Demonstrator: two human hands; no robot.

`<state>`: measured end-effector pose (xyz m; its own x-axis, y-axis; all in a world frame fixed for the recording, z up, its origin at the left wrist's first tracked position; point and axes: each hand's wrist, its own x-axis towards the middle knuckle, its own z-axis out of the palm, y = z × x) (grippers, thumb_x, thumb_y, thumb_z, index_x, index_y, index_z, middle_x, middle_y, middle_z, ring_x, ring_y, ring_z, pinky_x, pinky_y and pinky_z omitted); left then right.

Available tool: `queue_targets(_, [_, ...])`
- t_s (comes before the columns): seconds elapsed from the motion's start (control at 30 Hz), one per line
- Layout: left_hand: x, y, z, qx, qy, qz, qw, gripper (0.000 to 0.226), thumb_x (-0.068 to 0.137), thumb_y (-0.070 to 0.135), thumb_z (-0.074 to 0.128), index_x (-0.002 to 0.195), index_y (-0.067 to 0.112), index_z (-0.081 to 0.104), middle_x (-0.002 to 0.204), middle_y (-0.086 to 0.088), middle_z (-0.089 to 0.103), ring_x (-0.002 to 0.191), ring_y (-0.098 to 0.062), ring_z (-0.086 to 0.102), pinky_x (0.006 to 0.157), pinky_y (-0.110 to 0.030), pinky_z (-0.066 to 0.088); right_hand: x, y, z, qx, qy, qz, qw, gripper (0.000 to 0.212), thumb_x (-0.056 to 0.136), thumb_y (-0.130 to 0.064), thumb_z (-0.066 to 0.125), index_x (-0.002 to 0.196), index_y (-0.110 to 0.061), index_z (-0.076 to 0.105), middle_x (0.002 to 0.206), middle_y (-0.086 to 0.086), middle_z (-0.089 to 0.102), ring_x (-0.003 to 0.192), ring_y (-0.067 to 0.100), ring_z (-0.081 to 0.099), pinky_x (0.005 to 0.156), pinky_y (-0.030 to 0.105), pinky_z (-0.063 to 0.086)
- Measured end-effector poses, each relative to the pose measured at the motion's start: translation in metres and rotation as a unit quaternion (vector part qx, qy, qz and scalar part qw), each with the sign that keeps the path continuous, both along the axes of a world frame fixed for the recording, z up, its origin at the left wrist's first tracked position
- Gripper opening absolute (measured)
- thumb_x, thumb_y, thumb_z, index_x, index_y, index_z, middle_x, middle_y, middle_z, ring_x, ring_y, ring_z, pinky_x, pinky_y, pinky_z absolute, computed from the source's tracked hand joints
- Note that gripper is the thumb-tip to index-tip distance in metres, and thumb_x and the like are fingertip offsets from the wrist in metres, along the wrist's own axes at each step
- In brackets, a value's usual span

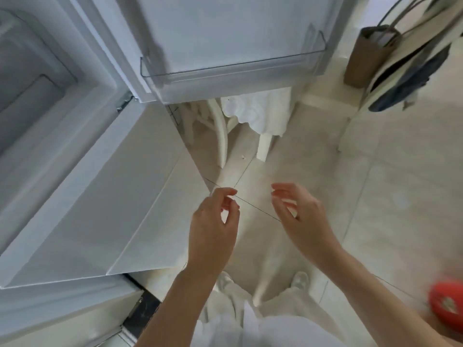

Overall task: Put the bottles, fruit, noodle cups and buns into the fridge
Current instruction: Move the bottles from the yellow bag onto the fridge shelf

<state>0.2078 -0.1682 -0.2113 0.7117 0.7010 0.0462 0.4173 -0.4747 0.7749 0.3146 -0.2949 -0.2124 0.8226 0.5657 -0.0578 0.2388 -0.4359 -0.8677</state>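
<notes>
The white fridge (50, 101) stands open at the left, and its door (225, 26) swings out ahead of me with a clear door shelf (233, 68) that looks empty. My left hand (213, 221) and my right hand (298, 214) hang in front of me over the floor, both with loosely curled fingers and nothing in them. Blurred at the bottom right edge is a red round thing (446, 301); I cannot tell what it is. No bottles, fruit or buns are in view.
A lower white fridge door or drawer front (100, 209) juts out at my left. Behind the open door stands a white chair (250, 126) with a cloth. A brown bag (368, 56) and dark bags (413, 78) hang at the upper right. Pale floor tiles (375, 184) lie below.
</notes>
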Motion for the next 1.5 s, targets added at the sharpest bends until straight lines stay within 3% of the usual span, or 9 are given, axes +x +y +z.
queue_targets(0.17, [0.06,-0.076,-0.021,-0.024,0.013,-0.072,0.997,0.017,0.093,0.014,0.056,0.104,0.024,0.064,0.081,0.012,0.068,0.081,-0.001,0.063,0.078,-0.025,0.053,0.047,-0.095,-0.008,-0.032,-0.006,-0.058,0.998,0.021,0.093,-0.011,0.056,0.113,-0.014,0.063,0.097,-0.007,0.065,0.097,0.008,0.064,0.09,0.036,0.053])
queue_targets(0.33, [0.13,-0.157,-0.041,-0.044,0.047,-0.141,0.988,0.016,0.092,0.014,0.059,0.104,0.022,0.066,0.083,0.009,0.069,0.08,-0.003,0.062,0.076,-0.026,0.053,0.103,-0.181,-0.019,-0.065,-0.001,-0.105,0.992,0.02,0.094,-0.015,0.055,0.112,-0.015,0.063,0.096,-0.008,0.065,0.096,0.007,0.063,0.088,0.038,0.052])
queue_targets(0.5, [0.191,-0.213,-0.043,-0.061,0.061,-0.194,0.977,0.016,0.091,0.017,0.059,0.103,0.024,0.066,0.083,0.012,0.067,0.079,0.0,0.06,0.074,-0.017,0.047,0.157,-0.231,-0.021,-0.067,-0.007,-0.139,0.988,0.021,0.094,-0.021,0.054,0.114,-0.019,0.061,0.097,-0.015,0.062,0.097,0.003,0.061,0.088,0.037,0.052])
queue_targets(0.6, [0.222,-0.222,-0.044,-0.065,0.062,-0.209,0.974,0.016,0.091,0.017,0.058,0.103,0.025,0.065,0.083,0.011,0.067,0.08,-0.001,0.061,0.075,-0.021,0.05,0.187,-0.244,-0.023,-0.066,0.003,-0.152,0.986,0.021,0.095,-0.022,0.053,0.114,-0.021,0.061,0.098,-0.014,0.063,0.097,0.002,0.061,0.089,0.035,0.052])
queue_targets(0.87, [0.317,-0.178,-0.054,-0.058,0.062,-0.17,0.982,0.017,0.091,0.015,0.057,0.097,0.03,0.063,0.078,0.011,0.069,0.075,0.001,0.063,0.069,-0.021,0.05,0.278,-0.225,-0.033,-0.081,0.026,-0.144,0.986,0.023,0.094,-0.017,0.055,0.116,-0.015,0.061,0.1,-0.005,0.064,0.095,0.006,0.061,0.089,0.035,0.051])
queue_targets(1.23, [0.49,-0.09,-0.051,-0.071,0.053,-0.126,0.988,0.016,0.091,0.015,0.057,0.095,0.029,0.063,0.079,0.015,0.068,0.076,0.003,0.062,0.069,-0.023,0.051,0.458,-0.131,-0.024,-0.077,0.013,-0.1,0.992,0.025,0.095,-0.019,0.054,0.12,-0.014,0.058,0.1,-0.004,0.062,0.095,0.01,0.06,0.09,0.034,0.051])
queue_targets(1.43, [0.572,-0.063,-0.051,-0.103,0.021,-0.059,0.993,0.021,0.092,0.012,0.057,0.107,0.028,0.06,0.099,0.02,0.066,0.093,0.001,0.062,0.08,-0.018,0.048,0.553,-0.085,-0.024,-0.1,-0.029,0.009,0.995,0.036,0.09,-0.023,0.063,0.124,-0.012,0.055,0.111,0.0,0.062,0.103,0.01,0.058,0.093,0.029,0.048])
queue_targets(1.5, [0.599,-0.054,-0.055,-0.099,0.02,-0.038,0.994,0.024,0.092,0.01,0.057,0.112,0.022,0.06,0.104,0.015,0.064,0.099,-0.004,0.061,0.082,-0.009,0.044,0.591,-0.07,-0.025,-0.106,-0.043,0.047,0.992,0.038,0.09,-0.026,0.063,0.125,-0.014,0.053,0.113,-0.003,0.061,0.105,0.01,0.057,0.094,0.031,0.048])
